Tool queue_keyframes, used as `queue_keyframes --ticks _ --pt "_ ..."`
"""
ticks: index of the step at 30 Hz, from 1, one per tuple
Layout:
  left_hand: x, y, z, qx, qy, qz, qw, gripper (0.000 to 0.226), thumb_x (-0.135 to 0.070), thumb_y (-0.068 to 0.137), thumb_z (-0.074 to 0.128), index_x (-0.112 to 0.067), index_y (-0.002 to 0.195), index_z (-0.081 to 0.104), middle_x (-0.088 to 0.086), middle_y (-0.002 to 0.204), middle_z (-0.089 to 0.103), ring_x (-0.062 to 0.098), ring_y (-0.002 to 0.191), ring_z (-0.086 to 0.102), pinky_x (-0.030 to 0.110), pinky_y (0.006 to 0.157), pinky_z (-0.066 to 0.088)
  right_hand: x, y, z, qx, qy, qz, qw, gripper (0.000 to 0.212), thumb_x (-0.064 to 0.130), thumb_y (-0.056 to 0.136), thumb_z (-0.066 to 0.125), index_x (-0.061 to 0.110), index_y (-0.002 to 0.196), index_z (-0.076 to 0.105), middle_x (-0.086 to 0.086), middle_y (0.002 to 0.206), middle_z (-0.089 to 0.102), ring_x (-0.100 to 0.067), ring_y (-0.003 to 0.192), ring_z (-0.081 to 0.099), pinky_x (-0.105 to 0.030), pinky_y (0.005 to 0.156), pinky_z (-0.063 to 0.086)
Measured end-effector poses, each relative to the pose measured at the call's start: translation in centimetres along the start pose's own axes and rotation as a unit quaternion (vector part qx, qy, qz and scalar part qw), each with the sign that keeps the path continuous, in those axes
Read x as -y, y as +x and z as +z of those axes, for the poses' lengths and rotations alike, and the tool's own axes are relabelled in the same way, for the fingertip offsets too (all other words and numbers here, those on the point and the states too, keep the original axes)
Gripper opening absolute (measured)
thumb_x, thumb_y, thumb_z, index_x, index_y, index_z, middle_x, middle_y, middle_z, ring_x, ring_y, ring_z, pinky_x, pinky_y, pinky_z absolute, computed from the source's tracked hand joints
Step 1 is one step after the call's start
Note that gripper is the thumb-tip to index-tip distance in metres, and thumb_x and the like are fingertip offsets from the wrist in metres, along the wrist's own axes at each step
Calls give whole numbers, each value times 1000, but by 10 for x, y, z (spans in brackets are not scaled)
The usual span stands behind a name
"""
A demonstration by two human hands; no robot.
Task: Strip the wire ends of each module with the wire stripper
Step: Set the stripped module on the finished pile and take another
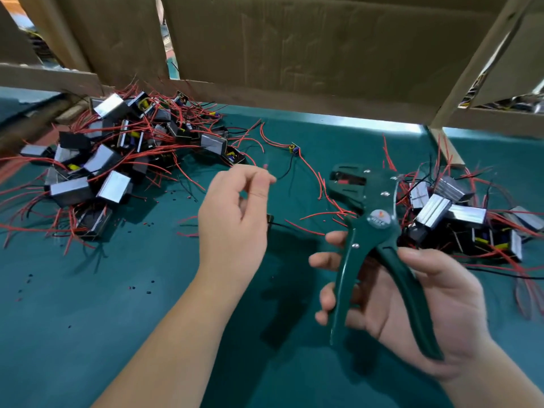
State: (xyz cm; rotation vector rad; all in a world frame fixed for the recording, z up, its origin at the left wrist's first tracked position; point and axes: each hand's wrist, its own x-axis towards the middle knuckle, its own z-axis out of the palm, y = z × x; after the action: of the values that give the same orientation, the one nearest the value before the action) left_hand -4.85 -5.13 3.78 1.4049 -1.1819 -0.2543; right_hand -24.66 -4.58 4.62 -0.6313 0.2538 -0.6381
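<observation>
Wire stripper (378, 231) in right hand (435, 307), left hand (232, 222) curled, modules (113, 188) heaped nearby

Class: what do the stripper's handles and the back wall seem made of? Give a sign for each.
Handles of the wire stripper: likely glossy green plastic or painted metal, they catch highlights. Back wall: matte brown cardboard, creased with raw cut edges.

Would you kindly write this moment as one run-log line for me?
left hand: raised, fingers curled, hold unclear | right hand: grips wire stripper handles | left module pile, right module pile: untouched
</observation>
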Motion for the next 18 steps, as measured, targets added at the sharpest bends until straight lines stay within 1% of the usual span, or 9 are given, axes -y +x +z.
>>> queue_keyframes --ticks 1,3,5,6,8,10,12,14,18 --pt "-1 1 0 -14 -32 -25 999 19 -31 99 45 -30 84 58 -3 80 57 13 63 58 30 62 49 -2 0 0 -4 -5 8 1000 65 26 71 72 -2 126 55 -32 122 55 -44 85 61 -58 82 49" --pt "-4 1 0 -27 -99 -32 994 20 -25 101 44 -25 85 55 7 89 62 12 69 67 27 64 53 -3 0 3 3 -2 21 1000 68 27 70 73 -2 128 53 -32 131 49 -43 84 61 -58 81 49" --pt "-7 0 -1 0 -132 23 991 19 -20 100 43 -20 87 56 10 93 63 15 84 65 26 78 50 -4 2 6 16 14 17 1000 71 27 71 72 -1 132 50 -30 140 42 -43 85 60 -57 83 48" --pt "-8 -2 0 26 -143 56 988 20 -19 99 42 -17 86 56 10 90 62 19 87 61 27 81 46 -5 3 8 15 24 5 1000 72 26 71 72 0 134 49 -29 141 40 -42 86 60 -57 84 48" --pt "-9 -7 0 86 -159 117 977 27 -19 98 38 -10 79 56 9 80 57 25 81 53 30 77 40 -6 4 9 -1 43 -29 999 72 24 69 74 3 134 50 -28 140 41 -42 85 62 -55 85 49" --pt "-10 -11 1 142 -178 150 962 36 -18 96 33 -7 68 52 9 71 50 27 73 47 33 70 36 -6 4 8 -8 65 -44 997 70 23 68 74 5 132 53 -30 136 44 -41 84 63 -55 85 51" --pt "-9 -13 2 190 -193 150 951 40 -20 94 32 -9 59 48 7 64 46 28 66 44 35 65 33 -5 3 8 6 77 -31 996 68 24 71 72 6 133 52 -29 130 49 -40 83 62 -55 84 50" --pt "-8 -14 3 225 -198 134 944 40 -21 91 34 -9 55 46 6 60 43 26 62 43 32 63 32 -5 2 7 21 68 -12 997 70 25 73 71 6 136 48 -25 126 53 -40 85 62 -55 85 49" --pt "-10 -18 1 265 -193 105 939 33 -22 80 43 -6 51 44 7 59 41 23 58 42 29 59 32 -9 4 6 7 25 12 1000 74 29 69 73 3 135 50 -19 119 60 -39 84 62 -54 84 50"
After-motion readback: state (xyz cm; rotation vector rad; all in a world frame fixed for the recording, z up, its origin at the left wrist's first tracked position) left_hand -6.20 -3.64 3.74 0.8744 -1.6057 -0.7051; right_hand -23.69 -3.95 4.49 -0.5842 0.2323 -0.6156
